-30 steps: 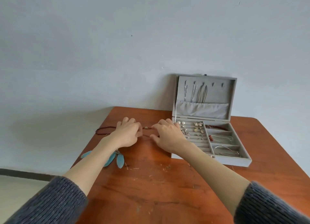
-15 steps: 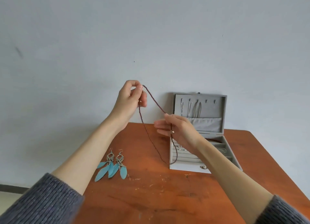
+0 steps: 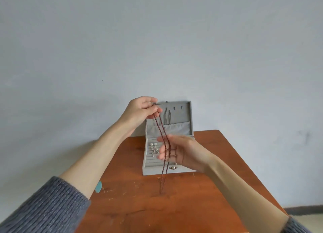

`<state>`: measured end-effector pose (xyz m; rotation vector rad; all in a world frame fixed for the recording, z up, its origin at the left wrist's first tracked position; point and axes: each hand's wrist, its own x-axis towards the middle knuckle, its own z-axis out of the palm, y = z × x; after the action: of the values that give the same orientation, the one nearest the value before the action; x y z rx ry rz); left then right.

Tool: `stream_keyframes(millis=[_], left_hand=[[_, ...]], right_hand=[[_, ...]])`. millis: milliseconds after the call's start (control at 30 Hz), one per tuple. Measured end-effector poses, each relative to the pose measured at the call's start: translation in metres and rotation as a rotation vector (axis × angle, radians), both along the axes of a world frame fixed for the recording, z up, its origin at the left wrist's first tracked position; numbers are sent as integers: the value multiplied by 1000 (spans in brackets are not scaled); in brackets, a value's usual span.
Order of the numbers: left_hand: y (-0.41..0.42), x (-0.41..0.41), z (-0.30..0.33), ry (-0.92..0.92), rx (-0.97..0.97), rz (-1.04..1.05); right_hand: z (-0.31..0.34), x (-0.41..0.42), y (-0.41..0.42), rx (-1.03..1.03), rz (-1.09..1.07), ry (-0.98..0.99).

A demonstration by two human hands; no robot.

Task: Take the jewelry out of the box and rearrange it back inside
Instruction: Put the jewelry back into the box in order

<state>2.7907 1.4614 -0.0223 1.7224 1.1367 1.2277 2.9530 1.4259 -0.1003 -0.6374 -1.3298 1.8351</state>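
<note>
**Hanging the bead necklace straight before it goes back in the box**

The left hand [image 3: 139, 110] is raised in front of the open lid, its fingers [image 3: 154, 109] pinching the top of the dark red bead necklace [image 3: 163, 140], which hangs in a long doubled loop. The two strands fall past the lid and across the right hand [image 3: 178, 151]; the bottom of the loop reaches down to the tabletop [image 3: 192, 206] just in front of the box [image 3: 174, 170]. The right hand sits palm up over the box's open tray, its fingers [image 3: 164, 149] spread and blurred, with the strands lying across them rather than gripped.

To do this step well, I judge the left pinch should hold firm while the right fingers gather the strands gently from below, so the loop stays untwisted and does not snag on the chains hanging in the lid or drag over the pearl earrings [image 3: 153, 145] in the left rows. Folding it into one of the right-hand compartments, now hidden behind the right hand, seems the tidiest end.

Compared with half a second ago, the view has tipped up, so the box sits lower and nearer the middle. The necklace now hangs as a narrow doubled loop rather than draping slantwise between both hands. The right hand has let go of its pinch and opened. Of the blue feather earrings [image 3: 98, 186] near the left edge, only a tip shows beside the left forearm
</note>
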Motion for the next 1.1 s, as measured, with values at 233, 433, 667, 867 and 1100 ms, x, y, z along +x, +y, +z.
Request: stream_keyframes(millis=[233, 433, 667, 867, 1100], left_hand=[[33, 66, -35, -101, -237, -90], [69, 136, -63, -256, -418, -86], [117, 190, -100, -181, -406, -6], [150, 217, -133, -12, -381, 13], [179, 238, -162, 165, -338, 63]], right_hand=[[-20, 93, -22, -85, -145, -163], [-39, 159, -30, -165, -317, -279], [-55, 191, -8, -346, -387, -252], [-71, 205, 13, -402, -374, -259], [-77, 216, 27, -378, -396, -402]])
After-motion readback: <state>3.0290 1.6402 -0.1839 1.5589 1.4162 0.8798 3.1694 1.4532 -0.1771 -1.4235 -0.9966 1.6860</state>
